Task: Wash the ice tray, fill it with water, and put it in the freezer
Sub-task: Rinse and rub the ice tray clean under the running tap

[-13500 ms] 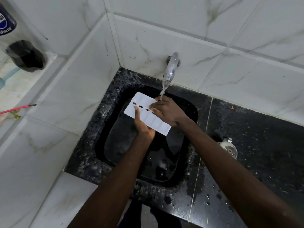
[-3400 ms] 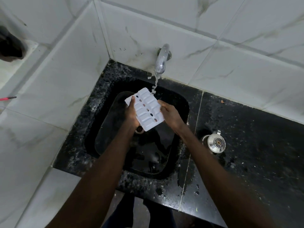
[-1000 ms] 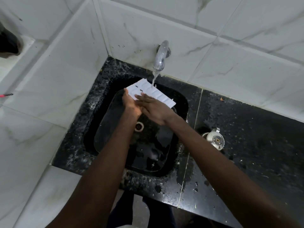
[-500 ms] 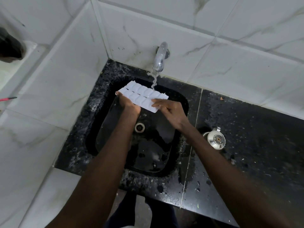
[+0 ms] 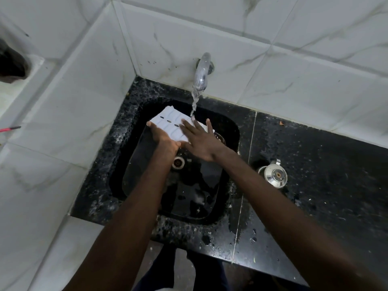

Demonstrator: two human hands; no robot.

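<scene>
A white plastic ice tray (image 5: 170, 123) is held over the black sink (image 5: 126, 156) under the running tap (image 5: 202, 72). Its underside faces up, showing small dark holes. My left hand (image 5: 162, 138) grips the tray's near left edge. My right hand (image 5: 199, 139) lies flat on the tray's right half with fingers spread, covering that end. The water stream (image 5: 194, 103) lands on the tray just by my right fingertips.
A round metal lid or cap (image 5: 273, 175) sits on the wet black counter (image 5: 325, 175) right of the sink. The drain (image 5: 178, 162) shows below my hands. White tiled walls close in at the back and left. A dark object (image 5: 11, 61) sits on the far-left ledge.
The tray has been turned over from cups-up to underside-up. My right hand has moved from the tray's right end onto its top surface, palm flat.
</scene>
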